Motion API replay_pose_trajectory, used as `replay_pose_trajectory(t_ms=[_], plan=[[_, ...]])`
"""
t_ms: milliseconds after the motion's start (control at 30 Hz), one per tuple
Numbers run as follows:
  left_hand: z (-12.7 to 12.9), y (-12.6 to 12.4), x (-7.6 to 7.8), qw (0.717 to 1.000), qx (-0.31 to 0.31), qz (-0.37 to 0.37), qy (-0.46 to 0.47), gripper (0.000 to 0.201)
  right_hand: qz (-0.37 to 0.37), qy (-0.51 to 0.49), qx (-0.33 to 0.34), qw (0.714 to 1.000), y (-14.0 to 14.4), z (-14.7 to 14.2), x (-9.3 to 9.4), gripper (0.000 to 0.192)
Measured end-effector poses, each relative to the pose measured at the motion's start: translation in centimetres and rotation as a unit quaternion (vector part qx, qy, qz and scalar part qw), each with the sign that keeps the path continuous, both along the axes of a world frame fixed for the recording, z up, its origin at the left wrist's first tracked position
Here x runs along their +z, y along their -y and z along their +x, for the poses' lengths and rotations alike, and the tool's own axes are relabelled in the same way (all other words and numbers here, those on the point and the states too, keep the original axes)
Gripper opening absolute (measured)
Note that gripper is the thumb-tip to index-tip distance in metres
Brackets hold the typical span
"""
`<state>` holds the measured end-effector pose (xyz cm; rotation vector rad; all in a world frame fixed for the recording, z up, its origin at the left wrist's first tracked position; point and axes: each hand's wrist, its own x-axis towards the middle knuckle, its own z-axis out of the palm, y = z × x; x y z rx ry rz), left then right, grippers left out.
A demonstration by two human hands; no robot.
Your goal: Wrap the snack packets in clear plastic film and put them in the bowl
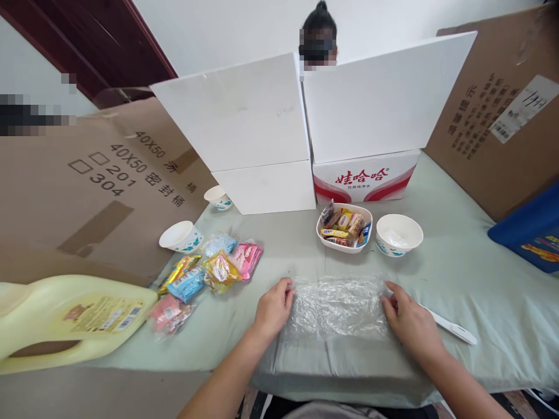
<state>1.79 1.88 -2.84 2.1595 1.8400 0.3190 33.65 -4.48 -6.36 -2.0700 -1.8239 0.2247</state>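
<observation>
A clear, crinkled sheet of thin plastic [336, 308] lies spread on the table in front of me; I cannot tell whether it is film or a bag. My left hand [275, 305] pinches its left edge between thumb and fingers. At the opposite edge, my right hand [410, 317] grips the plastic the same way. A white, slim plastic tool [456, 329] sticks out beyond my right hand, its other end hidden. Farther back sit a white square bowl [343, 247] of wrapped snacks and a white paper bowl [399, 235] with something clear inside.
Several wrapped snacks [220, 270] lie at left, near two paper bowls [181, 237]. A pale yellow jug [87, 320] lies at the left edge. White boxes [262, 186] and brown cartons [100, 192] wall the table; a blue container [530, 233] stands right. Behind is a person [321, 29].
</observation>
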Motion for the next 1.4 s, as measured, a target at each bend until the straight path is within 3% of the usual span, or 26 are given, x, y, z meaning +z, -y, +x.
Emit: replay_pose_trajectory(t_ms=[167,433,533,633,733,800,900,1033,1133,1233,1300,1400], plan=[[0.3,-0.6,-0.1,1.000,-0.002,0.023,-0.022,0.017,0.010,0.070,-0.015,0.997,-0.4,-0.1,-0.4,0.036],[0.7,-1.9,-0.1,0.998,-0.019,0.034,-0.048,0.017,-0.046,0.136,-0.036,0.989,-1.0,-0.5,0.1,0.032],[1.7,-1.4,1.0,0.991,-0.023,0.118,-0.065,0.014,-0.064,0.137,-0.025,0.988,-1.1,-0.6,0.4,0.031],[4.0,0.0,1.8,0.976,-0.097,0.192,-0.022,0.015,-0.064,0.142,-0.026,0.988,-1.2,-0.8,0.5,0.030],[6.6,1.4,1.1,0.960,-0.234,0.150,0.018,0.023,-0.058,0.147,-0.022,0.987,-1.2,-1.0,0.5,0.030],[7.6,1.8,0.0,0.948,-0.299,0.111,-0.005,0.045,-0.058,0.153,-0.014,0.986,-1.3,-0.7,0.5,0.031],[7.7,1.8,-1.8,0.939,-0.332,0.066,-0.053,0.073,-0.060,0.167,-0.028,0.984,-1.5,0.7,0.8,0.033],[7.0,1.6,-2.8,0.940,-0.333,0.042,-0.067,0.078,0.025,0.174,-0.066,0.982,-1.6,2.4,1.6,0.034],[7.0,1.7,-2.9,0.940,-0.331,0.045,-0.065,0.077,0.124,0.157,0.052,0.978,-1.5,1.3,1.8,0.036],[7.1,1.8,-2.8,0.940,-0.331,0.051,-0.066,0.075,0.123,0.152,0.217,0.956,-1.3,-0.9,0.9,0.048],[6.7,1.7,-2.7,0.939,-0.332,0.052,-0.072,0.076,0.094,0.156,0.257,0.949,-1.3,-1.8,0.0,0.062],[4.8,1.1,-2.9,0.945,-0.308,0.065,-0.086,0.076,0.058,0.156,0.246,0.955,-1.3,-1.9,-1.1,0.068]])
